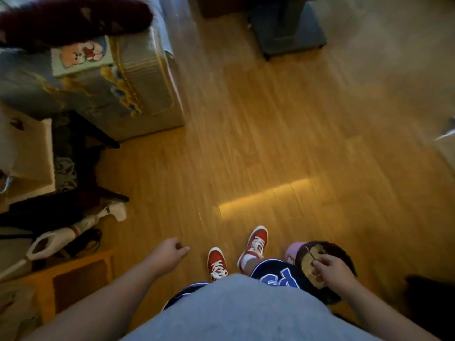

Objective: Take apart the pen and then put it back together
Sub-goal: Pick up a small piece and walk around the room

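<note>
I stand over a wooden floor and the view is blurred. My right hand [330, 269] is at the lower right, its fingers pinched on a thin, dark, stick-like pen [309, 253] that points up and to the left. Whether it is the whole pen or one part of it is too small to tell. The hand hovers over a round dark stool with a tan middle [307, 264]. My left hand [172, 252] hangs at the lower centre-left with its fingers curled in, and nothing shows in it.
A sofa with a patterned cover [138, 94] and a bear cushion fills the upper left. A white hand-held appliance [73, 232] lies at the left above a low wooden table [73, 279]. My red shoes [216, 262] are on the floor, and a dark cabinet base [288, 30] stands at the top.
</note>
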A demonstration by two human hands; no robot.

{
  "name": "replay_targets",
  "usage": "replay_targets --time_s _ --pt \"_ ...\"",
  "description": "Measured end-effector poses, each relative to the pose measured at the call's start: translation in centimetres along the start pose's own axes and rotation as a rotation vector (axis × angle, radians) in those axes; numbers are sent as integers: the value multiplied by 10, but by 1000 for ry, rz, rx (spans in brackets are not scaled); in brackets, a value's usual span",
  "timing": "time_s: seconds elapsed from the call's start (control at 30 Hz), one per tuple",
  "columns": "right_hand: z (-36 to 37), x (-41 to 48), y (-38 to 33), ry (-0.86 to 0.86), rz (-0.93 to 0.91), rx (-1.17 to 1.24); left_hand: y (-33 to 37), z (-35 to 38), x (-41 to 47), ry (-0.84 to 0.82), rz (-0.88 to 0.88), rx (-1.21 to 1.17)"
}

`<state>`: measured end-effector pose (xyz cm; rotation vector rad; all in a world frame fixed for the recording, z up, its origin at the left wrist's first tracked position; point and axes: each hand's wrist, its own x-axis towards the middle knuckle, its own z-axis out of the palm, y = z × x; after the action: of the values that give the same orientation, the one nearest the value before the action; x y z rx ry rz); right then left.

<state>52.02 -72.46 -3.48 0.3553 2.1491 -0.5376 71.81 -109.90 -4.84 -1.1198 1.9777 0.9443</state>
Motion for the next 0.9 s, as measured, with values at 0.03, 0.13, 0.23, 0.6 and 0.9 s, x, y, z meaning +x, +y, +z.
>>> replay_targets --time_s 0.03,0.13,0.23,0.6,0.9 --pt "-5 7 6 3 41 28 26 -10 12 -13 46 24" --pt "-24 27 13 -11 173 100 107 -31 44 -51 149 95" --pt "-46 49 10 -12 252 186 180 -45 69 -66 189 129" --pt "-171 167 -90 6 116 263 337 -94 133 -104 148 315" --pt "-262 281 -182 60 63 395 444 -146 220 -163 89 465"
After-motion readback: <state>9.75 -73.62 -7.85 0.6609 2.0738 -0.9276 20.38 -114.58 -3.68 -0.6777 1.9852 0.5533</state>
